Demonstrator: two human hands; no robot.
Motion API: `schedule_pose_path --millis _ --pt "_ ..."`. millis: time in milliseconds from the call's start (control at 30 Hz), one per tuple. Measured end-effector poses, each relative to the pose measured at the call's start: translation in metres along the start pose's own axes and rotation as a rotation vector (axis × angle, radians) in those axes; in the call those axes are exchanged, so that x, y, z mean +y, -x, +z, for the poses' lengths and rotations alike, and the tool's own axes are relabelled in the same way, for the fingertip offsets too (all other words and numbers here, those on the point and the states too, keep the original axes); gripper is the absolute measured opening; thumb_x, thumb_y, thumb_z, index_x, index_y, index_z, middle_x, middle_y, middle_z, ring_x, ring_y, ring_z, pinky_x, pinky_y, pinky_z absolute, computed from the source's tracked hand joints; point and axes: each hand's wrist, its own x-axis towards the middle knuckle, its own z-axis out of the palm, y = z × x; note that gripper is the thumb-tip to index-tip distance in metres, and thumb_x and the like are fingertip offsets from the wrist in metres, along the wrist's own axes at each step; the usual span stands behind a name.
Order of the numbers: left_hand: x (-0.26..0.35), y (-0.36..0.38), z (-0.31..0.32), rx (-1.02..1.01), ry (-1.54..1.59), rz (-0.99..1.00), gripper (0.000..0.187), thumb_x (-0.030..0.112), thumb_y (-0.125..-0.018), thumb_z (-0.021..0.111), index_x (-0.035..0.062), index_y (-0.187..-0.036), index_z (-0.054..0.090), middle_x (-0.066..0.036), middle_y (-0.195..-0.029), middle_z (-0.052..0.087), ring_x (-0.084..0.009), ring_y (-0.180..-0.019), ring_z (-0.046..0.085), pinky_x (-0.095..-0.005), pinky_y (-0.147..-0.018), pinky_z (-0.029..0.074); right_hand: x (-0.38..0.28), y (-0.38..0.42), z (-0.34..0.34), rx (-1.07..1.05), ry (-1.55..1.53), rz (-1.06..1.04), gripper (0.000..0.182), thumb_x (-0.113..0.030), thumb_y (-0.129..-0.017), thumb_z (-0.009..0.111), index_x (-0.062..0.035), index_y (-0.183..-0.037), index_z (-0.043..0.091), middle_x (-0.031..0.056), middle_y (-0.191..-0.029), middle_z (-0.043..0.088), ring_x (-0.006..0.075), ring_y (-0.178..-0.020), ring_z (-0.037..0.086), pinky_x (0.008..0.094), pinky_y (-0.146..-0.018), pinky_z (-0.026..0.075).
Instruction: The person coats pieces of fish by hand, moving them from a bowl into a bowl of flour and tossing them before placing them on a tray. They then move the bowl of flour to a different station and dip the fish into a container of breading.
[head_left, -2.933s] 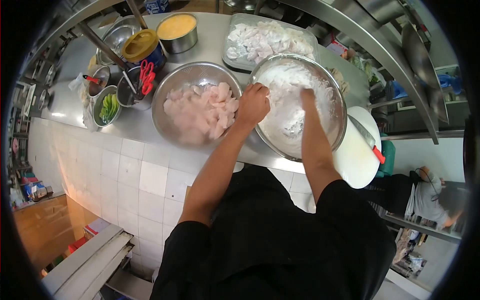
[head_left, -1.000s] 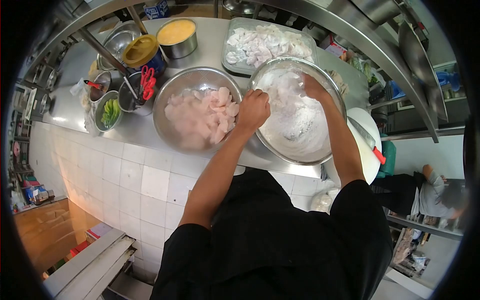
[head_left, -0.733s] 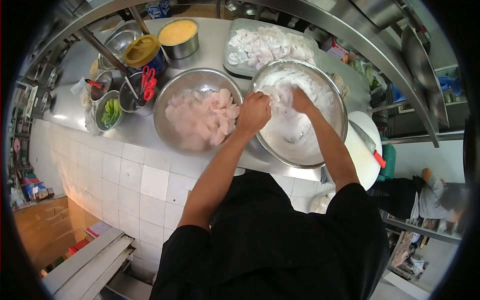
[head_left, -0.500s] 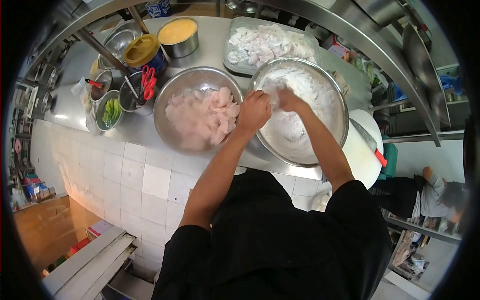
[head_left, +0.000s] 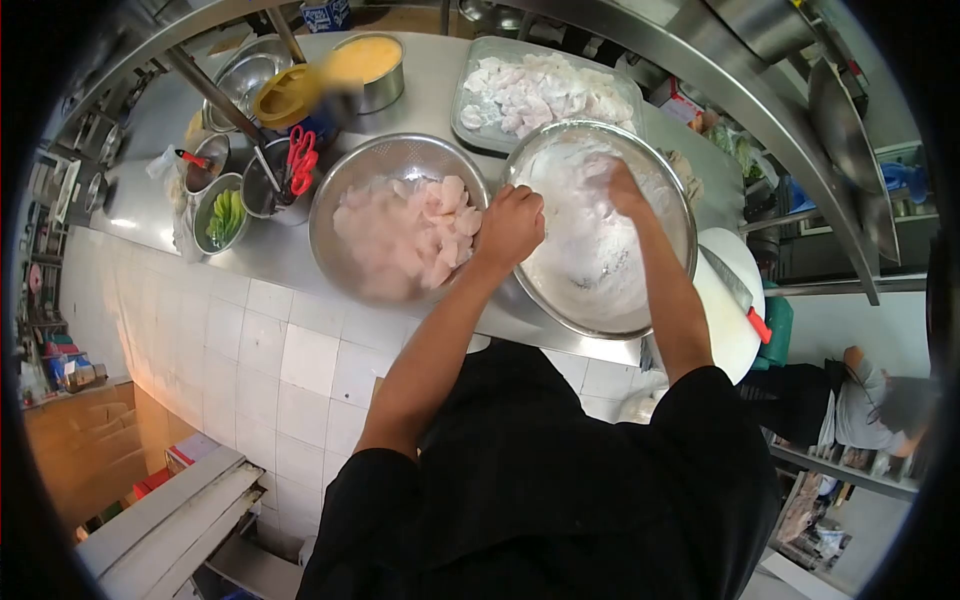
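Observation:
My left hand (head_left: 512, 226) is closed at the left rim of a steel bowl of white flour (head_left: 682, 262), its fingers curled over the edge. Inside that bowl my right hand (head_left: 622, 190) is among the flour; its whitened fingers are smeared by motion, and whether they hold a piece cannot be made out. Touching the flour bowl on the left is a perforated steel colander (head_left: 345, 165) with pale raw meat pieces (head_left: 425, 228). Behind the flour bowl, a clear tray (head_left: 468, 122) bears flour-coated pieces (head_left: 550, 92).
A knife (head_left: 735, 285) lies on a round white cutting board (head_left: 712, 325) at the right. At left stand a pot with red scissors (head_left: 300, 160), a bowl of green slices (head_left: 226, 218), a yellow-lidded tub (head_left: 287, 97) and a pot of yellow liquid (head_left: 365, 60). A steel shelf frame (head_left: 640, 45) spans overhead.
My right hand has moved right and slightly back through the flour, away from my left hand. My left hand stays at the bowl's rim.

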Motion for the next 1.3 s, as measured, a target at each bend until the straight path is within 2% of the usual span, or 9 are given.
schedule_pose_path --millis 167,300,467,633,800,900,933,1167,1300 --pt "-0.002 -0.002 0.004 0.018 0.004 -0.026 0.005 -0.002 -0.064 0.057 0.0027 -0.066 0.057 -0.010 -0.071 0.058 -0.0289 -0.070 0.054 -0.0377 -0.066 0.046 -0.070 0.036 -0.015 0.290 0.713 -0.229 0.041 -0.007 -0.074 0.068 -0.0019 -0.111 0.053 0.0119 -0.101 0.059 0.0199 -0.080 0.060 0.0315 -0.072 0.048" --pt "-0.002 -0.003 0.002 0.020 0.017 -0.020 0.005 -0.002 -0.065 0.057 0.0026 -0.066 0.057 -0.010 -0.073 0.059 -0.0287 -0.071 0.054 -0.0371 -0.066 0.046 -0.065 0.016 -0.049 0.007 -0.067 -0.148 0.043 -0.009 -0.071 0.071 -0.0014 -0.110 0.055 0.0083 -0.103 0.058 0.0186 -0.091 0.056 0.0311 -0.073 0.049" --pt "-0.001 -0.005 0.000 -0.017 -0.007 -0.031 0.006 -0.002 -0.064 0.057 0.0021 -0.068 0.058 -0.010 -0.074 0.059 -0.0286 -0.072 0.055 -0.0368 -0.068 0.046 -0.058 -0.055 -0.103 0.039 -0.152 -0.299 0.039 -0.007 -0.072 0.070 -0.0039 -0.108 0.057 0.0053 -0.099 0.058 0.0157 -0.091 0.055 0.0303 -0.069 0.050" --pt "0.000 -0.003 0.000 0.006 -0.016 -0.043 0.007 -0.003 -0.064 0.057 0.0017 -0.069 0.059 -0.010 -0.075 0.059 -0.0285 -0.074 0.055 -0.0368 -0.070 0.046 -0.026 -0.179 -0.140 0.397 0.324 -0.089 0.037 -0.016 -0.078 0.063 -0.0046 -0.112 0.056 0.0100 -0.104 0.059 0.0226 -0.096 0.054 0.0339 -0.080 0.046" --pt "0.001 -0.003 0.002 0.010 -0.016 -0.101 0.010 -0.003 -0.063 0.058 0.0020 -0.071 0.059 -0.010 -0.077 0.059 -0.0282 -0.074 0.055 -0.0372 -0.069 0.046 0.055 -0.304 -0.110 0.438 1.387 -0.462 0.043 -0.023 -0.082 0.052 -0.0091 -0.123 0.051 0.0163 -0.115 0.057 0.0329 -0.105 0.053 0.0425 -0.093 0.040" --pt "0.005 -0.004 -0.003 -0.008 -0.010 -0.135 0.011 -0.003 -0.062 0.058 0.0022 -0.071 0.059 -0.010 -0.077 0.059 -0.0281 -0.075 0.055 -0.0371 -0.068 0.046 0.046 -0.301 -0.076 0.423 1.097 -0.174 0.037 -0.017 -0.084 0.046 -0.0042 -0.118 0.054 0.0156 -0.119 0.056 0.0333 -0.113 0.049 0.0431 -0.097 0.037" --pt "0.005 -0.002 -0.002 -0.016 -0.009 -0.141 0.011 -0.003 -0.062 0.058 0.0022 -0.071 0.059 -0.010 -0.077 0.059 -0.0281 -0.075 0.055 -0.0371 -0.068 0.046 0.044 -0.308 -0.086 0.378 0.975 -0.388 0.036 -0.016 -0.085 0.045 -0.0030 -0.117 0.054 0.0142 -0.117 0.057 0.0305 -0.112 0.051 0.0410 -0.095 0.038" --pt "-0.001 -0.004 0.004 0.053 0.023 -0.067 0.011 -0.004 -0.061 0.056 0.0027 -0.070 0.059 -0.009 -0.075 0.059 -0.0283 -0.071 0.054 -0.0373 -0.066 0.046 -0.093 -0.132 -0.098 0.115 0.725 -0.338 0.031 -0.015 -0.082 0.053 -0.0030 -0.110 0.057 0.0089 -0.103 0.061 0.0197 -0.089 0.057 0.0352 -0.071 0.047" --pt "-0.002 -0.003 0.004 0.060 0.040 -0.053 0.011 -0.004 -0.062 0.055 0.0029 -0.070 0.059 -0.009 -0.075 0.060 -0.0286 -0.071 0.055 -0.0369 -0.066 0.045 -0.054 -0.060 -0.059 -0.196 0.206 -0.101 0.034 -0.020 -0.075 0.065 -0.0055 -0.105 0.059 0.0067 -0.094 0.062 0.0165 -0.075 0.059 0.0339 -0.056 0.049"
